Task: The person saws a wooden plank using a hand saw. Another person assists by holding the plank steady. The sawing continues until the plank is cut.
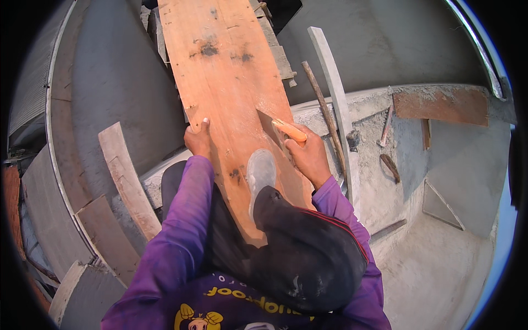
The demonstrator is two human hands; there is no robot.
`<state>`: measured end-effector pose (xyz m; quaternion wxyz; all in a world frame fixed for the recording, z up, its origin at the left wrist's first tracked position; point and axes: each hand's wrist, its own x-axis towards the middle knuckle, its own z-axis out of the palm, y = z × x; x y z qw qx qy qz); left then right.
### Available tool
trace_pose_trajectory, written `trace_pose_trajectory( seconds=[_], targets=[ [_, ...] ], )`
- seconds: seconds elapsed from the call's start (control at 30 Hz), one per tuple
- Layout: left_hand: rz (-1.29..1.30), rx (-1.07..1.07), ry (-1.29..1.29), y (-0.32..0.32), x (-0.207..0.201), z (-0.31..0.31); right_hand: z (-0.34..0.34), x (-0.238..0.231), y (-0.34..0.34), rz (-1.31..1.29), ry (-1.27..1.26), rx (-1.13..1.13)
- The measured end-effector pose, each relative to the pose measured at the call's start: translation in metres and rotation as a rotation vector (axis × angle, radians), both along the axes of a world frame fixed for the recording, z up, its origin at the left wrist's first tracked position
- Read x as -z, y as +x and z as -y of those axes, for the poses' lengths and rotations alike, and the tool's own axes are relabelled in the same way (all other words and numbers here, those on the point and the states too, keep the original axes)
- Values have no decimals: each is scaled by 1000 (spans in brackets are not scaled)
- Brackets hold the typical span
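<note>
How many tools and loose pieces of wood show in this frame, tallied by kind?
Handsaw with orange handle, gripped by the right hand: 1
Large orange-brown plank, held at its edge by the left hand and pinned by a shoe: 1
Grey weathered boards: 2
Round stick: 1
Hammer: 1
Total: 6

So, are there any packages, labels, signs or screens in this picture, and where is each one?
No packages, signs or screens.
Printed design: on the person's purple shirt at the bottom edge, yellow lettering in an arc above a yellow cartoon figure.
</note>
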<state>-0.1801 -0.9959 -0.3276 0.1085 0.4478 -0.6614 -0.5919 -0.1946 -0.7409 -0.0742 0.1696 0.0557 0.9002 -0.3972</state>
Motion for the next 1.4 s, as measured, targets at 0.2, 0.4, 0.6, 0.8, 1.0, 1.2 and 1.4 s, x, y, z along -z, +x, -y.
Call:
trace_pose_trajectory(
  seconds=[0.2, 0.4, 0.6, 0.8, 1.0, 1.2, 1.4],
  targets=[
    [-37, 47, -70, -54, 5, 33, 20, -3, -48, 33, -17, -25],
    [31, 124, -155, -61, 4, 33, 16, -8, -67, 285, -120, -16],
    [114, 383, -726, -35, -53, -26, 2, -5, -51, 306, -142, -83],
    [295, 941, -873, -7, -43, -95, 16, 17, -34, 145, -113, -13],
    [210, 908, -930, 0, -27, -97, 13, 30, -28, -1, -62, 19],
    [317, 892, -912, -5, -35, -111, 3, 24, -29, 142, -109, 18],
    [308, 856, -918, -4, -28, -107, -1, -37, -9, 172, -47, 8]
  ],
)
